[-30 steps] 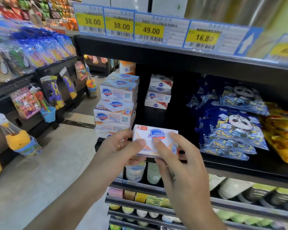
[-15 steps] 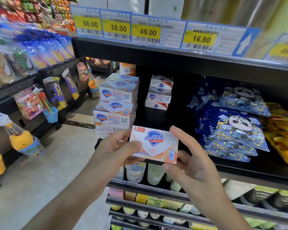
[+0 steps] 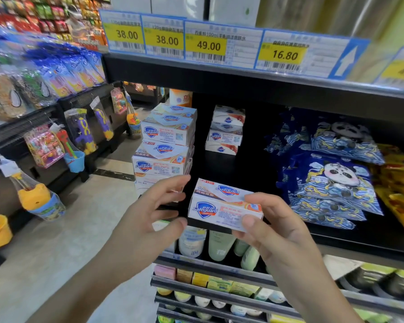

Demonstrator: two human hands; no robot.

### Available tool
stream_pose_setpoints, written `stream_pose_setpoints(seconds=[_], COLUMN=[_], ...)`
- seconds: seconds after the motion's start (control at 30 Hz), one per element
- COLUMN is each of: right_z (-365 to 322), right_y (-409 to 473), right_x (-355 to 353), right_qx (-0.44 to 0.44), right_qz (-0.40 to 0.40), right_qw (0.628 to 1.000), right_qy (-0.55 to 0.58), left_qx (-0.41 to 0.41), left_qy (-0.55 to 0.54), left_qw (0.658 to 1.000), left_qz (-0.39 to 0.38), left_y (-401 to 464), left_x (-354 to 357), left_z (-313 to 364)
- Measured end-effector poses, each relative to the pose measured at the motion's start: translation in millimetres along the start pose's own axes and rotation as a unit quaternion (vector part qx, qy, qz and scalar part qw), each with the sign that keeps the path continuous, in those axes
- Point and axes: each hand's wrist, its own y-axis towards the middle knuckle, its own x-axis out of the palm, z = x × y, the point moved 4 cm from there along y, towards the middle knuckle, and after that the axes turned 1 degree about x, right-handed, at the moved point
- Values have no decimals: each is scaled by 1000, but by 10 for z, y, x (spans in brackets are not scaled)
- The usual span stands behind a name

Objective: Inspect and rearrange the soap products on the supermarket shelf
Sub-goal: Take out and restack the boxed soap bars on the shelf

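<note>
My right thumb (image 3: 248, 221) covers part of the print on the soap box (image 3: 222, 206), and that small print is too blurry to read anyway. Left of the box, the bottom of the tall soap stack (image 3: 163, 148) sits behind my left hand (image 3: 149, 220). Above the box, only the prices on the tags (image 3: 205, 44) are readable. Both my forearms run off the bottom edge.

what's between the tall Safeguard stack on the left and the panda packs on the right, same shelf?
Head view: a shorter Safeguard stack at the back, bare black shelf around it, between the tall Safeguard stack and panda packs. The right hand holds one soap box in front.
</note>
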Motion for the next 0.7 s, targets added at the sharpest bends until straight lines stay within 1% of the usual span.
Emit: stream_pose_setpoints(seconds=[0.1,0.2,0.27,0.33,0.43,0.57,0.7], right_z=[44,83,96,93,56,36,63], right_y=[-4,-11,-16,-18,-14,-15,1], right_x=[13,45,52,44,50,60,18], right_qx=[36,65,84,99,111,111,93], right_qz=[3,-7,-6,1,15,22,26], right_qw=[998,995,992,990,991,993,994], right_qy=[44,72,94,101,79,11,-55], left_qx=[64,104,112,105,73,56,49], left_qy=[86,108,104,103,97,79,44], left_qw=[994,989,988,989,992,995,997], left_qz=[-15,-12,-18,-20,-29,-35,-43], left_y=[-19,35,38,46,52,57,76], left_x=[57,81,98,101,104,122,127], left_z=[71,123,149,157,132,149,166])
